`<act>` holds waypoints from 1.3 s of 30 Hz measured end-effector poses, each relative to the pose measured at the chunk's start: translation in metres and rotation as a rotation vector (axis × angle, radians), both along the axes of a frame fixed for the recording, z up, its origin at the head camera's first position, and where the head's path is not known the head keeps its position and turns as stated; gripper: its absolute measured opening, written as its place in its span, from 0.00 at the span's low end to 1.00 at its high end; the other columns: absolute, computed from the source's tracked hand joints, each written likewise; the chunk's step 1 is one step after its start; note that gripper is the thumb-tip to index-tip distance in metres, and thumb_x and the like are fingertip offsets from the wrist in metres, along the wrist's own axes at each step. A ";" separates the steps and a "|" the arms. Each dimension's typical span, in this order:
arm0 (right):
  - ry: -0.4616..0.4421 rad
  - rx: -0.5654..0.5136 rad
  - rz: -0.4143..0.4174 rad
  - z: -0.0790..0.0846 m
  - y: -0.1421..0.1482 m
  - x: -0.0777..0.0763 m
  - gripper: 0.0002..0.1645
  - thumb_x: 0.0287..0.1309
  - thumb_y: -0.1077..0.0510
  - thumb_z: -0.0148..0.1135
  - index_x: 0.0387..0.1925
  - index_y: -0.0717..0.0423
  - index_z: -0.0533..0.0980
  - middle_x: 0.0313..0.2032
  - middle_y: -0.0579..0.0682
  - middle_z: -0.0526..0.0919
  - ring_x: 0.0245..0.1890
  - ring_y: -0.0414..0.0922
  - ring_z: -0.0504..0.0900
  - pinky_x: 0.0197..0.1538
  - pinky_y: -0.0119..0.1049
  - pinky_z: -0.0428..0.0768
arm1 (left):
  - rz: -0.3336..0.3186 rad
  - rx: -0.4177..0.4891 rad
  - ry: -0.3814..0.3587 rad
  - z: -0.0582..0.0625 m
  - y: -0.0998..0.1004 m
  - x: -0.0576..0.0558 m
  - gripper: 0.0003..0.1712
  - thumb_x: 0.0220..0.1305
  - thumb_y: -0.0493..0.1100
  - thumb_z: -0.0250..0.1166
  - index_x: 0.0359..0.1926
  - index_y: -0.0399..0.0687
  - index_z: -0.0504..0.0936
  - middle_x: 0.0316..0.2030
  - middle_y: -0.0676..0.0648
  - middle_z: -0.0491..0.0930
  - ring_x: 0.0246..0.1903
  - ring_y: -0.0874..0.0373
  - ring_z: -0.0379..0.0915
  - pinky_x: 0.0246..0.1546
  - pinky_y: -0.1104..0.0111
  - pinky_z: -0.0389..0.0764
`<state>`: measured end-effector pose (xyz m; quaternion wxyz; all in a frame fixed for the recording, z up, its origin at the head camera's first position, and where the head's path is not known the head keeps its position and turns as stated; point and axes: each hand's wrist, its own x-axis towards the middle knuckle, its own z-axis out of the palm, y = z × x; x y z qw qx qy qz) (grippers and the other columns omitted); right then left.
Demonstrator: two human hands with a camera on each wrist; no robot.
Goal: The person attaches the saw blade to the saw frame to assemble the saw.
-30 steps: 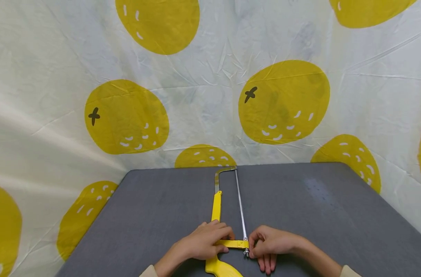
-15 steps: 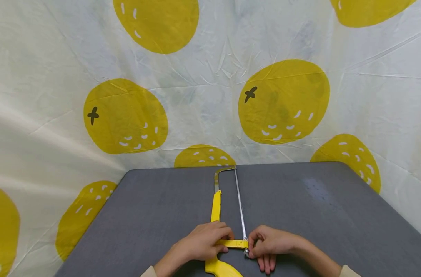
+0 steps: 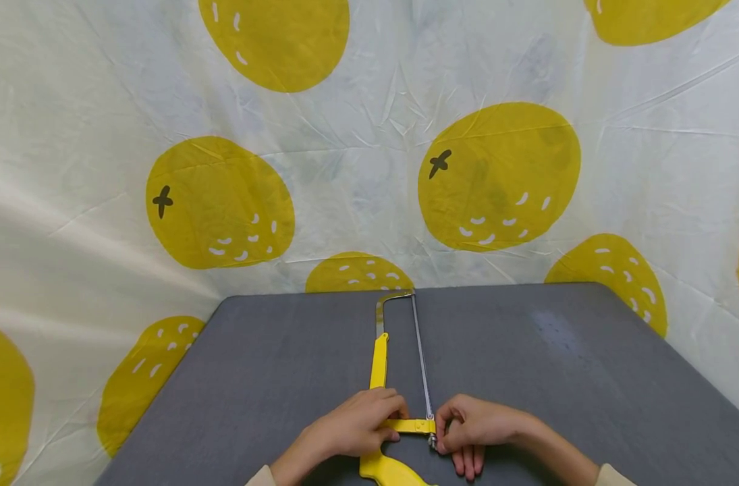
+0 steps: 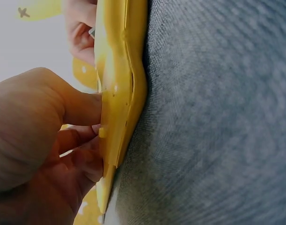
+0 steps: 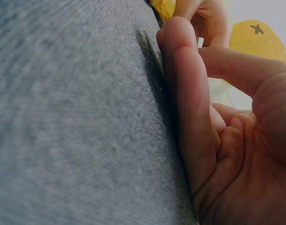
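Note:
A hacksaw with a yellow frame lies on the grey table, its handle toward me and its silver blade on the right side. My left hand holds the frame where the yellow crosspiece branches off. In the left wrist view, the thumb and fingers press against the yellow frame. At the crosspiece's outer end sits a small metal wing nut. My right hand pinches at this nut, partly covering it. Its lower fingers extend along the tabletop in the right wrist view, hiding the nut there.
The grey cloth-covered table has a pale smudge at the right. A white curtain printed with yellow fruit hangs behind and along the sides. The saw's far end reaches the table's back edge.
The wing nut appears turned slightly between the right fingertips. Both hands and the hacksaw keep almost the same places.

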<state>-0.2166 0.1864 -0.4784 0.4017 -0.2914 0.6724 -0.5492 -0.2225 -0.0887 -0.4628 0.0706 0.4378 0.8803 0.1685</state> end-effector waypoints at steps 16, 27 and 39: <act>-0.004 0.001 0.020 0.003 0.000 0.000 0.14 0.64 0.62 0.63 0.39 0.74 0.78 0.23 0.80 0.79 0.18 0.32 0.84 0.21 0.26 0.78 | -0.015 -0.016 0.000 0.001 0.000 0.002 0.10 0.69 0.43 0.69 0.48 0.58 0.78 0.39 0.61 0.75 0.35 0.72 0.66 0.41 0.78 0.73; -0.046 0.028 0.007 0.005 -0.001 -0.001 0.27 0.71 0.52 0.62 0.41 0.80 0.76 0.20 0.42 0.85 0.17 0.31 0.83 0.19 0.26 0.78 | -0.033 -0.025 0.033 -0.001 0.000 0.000 0.10 0.70 0.44 0.68 0.48 0.60 0.77 0.39 0.61 0.75 0.35 0.72 0.66 0.41 0.79 0.72; -0.037 0.003 0.041 0.003 0.002 -0.003 0.20 0.69 0.59 0.59 0.44 0.78 0.76 0.23 0.75 0.82 0.19 0.32 0.85 0.22 0.27 0.80 | -0.032 -0.025 0.020 0.000 -0.001 0.000 0.10 0.71 0.45 0.67 0.49 0.59 0.77 0.39 0.61 0.75 0.36 0.71 0.65 0.43 0.78 0.71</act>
